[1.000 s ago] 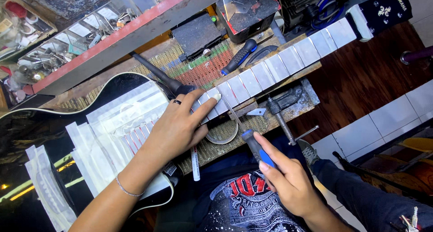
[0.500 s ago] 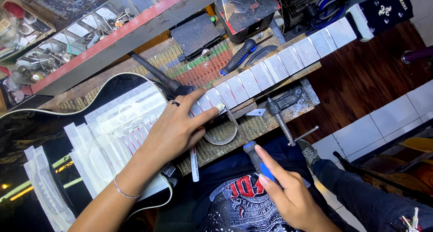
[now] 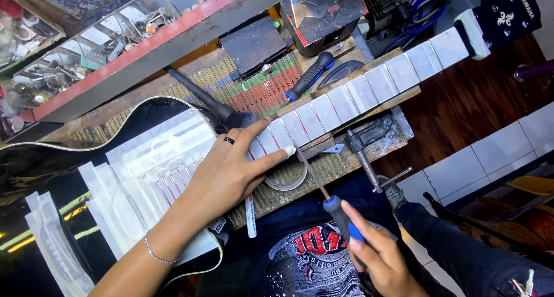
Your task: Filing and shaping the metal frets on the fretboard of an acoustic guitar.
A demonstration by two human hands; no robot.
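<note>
Our right hand grips a blue-handled thin steel file, its tip just beside our left thumb. Our left hand lies flat, fingers spread, holding nothing, pressing the tape-masked black guitar neck steady beyond it, over the roll of tape.

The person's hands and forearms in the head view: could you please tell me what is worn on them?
Both forearms are bare, with no sleeves or gloves. The left hand carries a dark ring on one finger, and a thin silver chain bracelet circles its wrist. The right hand shows no jewellery.
</note>
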